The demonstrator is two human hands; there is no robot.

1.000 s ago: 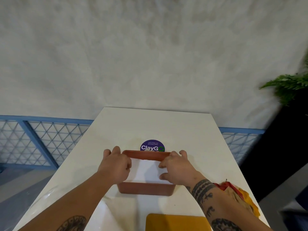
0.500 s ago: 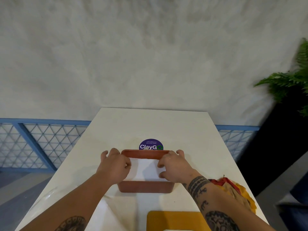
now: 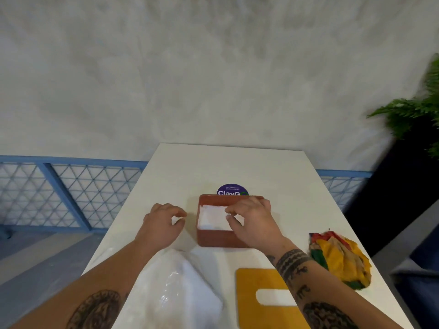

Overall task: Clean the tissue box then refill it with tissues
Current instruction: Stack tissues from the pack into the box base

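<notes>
The right hand (image 3: pixel 254 222) bends fingers (image 3: pixel 231 211) onto tissues (image 3: pixel 211 218) in the box (image 3: pixel 221 239), grip unclear. At nine o'clock, the left hand (image 3: pixel 161 224) hangs loose, empty.

Your body, itemised:

1. Your left forearm (image 3: pixel 107 279): bare to the frame edge. It carries 1 dark rounded tattoo (image 3: pixel 95 307) near the elbow, shaded, its design too blurred to read.
2. Your left hand (image 3: pixel 164 224): bare.
3. Your right forearm (image 3: pixel 327 290): bare, with 3 sets of markings. 1 wide band tattoo (image 3: pixel 291 258) of stacked dark patterned stripes circles the wrist. A row of small glyph-like figures (image 3: pixel 303 281) runs toward the elbow. 1 large shaded tattoo (image 3: pixel 327 317) sits at the frame edge.
4. Your right hand (image 3: pixel 251 219): bare.
</notes>
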